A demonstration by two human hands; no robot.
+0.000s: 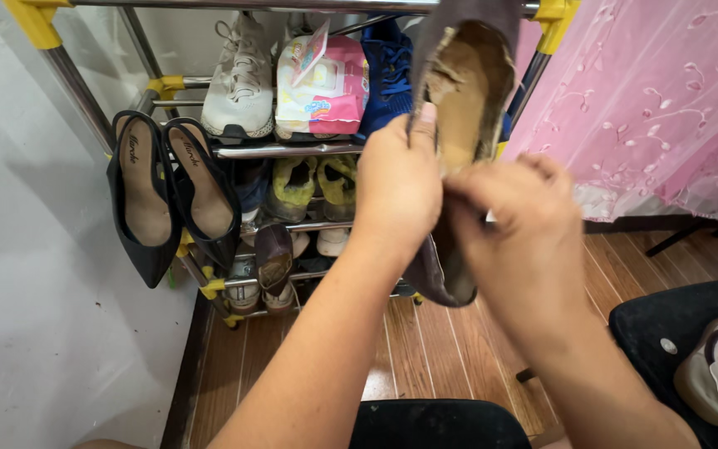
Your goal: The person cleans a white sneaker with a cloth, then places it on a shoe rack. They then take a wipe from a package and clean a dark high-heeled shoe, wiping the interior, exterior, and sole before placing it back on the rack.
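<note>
In the head view, the left hand [398, 185] and the right hand [515, 218] were both closed on one worn brown shoe [467, 91], which was held upright in front of the shoe rack [288, 151], at about one o'clock from the picture's centre. The left thumb pressed on the edge of its opening; the right fingers were curled around its lower part.

As far as one could judge, the shoe was not yet on any shelf, so the handling seemed to be in the middle: the shoe was lifted and being looked at, nothing more.

The shoe looked old. Its tan inner lining was torn and crumbling, and the outside was a dull grey-brown.

At nine o'clock, black heeled shoes [168, 195] hung on the rack's side. At eleven o'clock stood a white sneaker [241, 79], and beside it a pink packet [323, 83].
</note>
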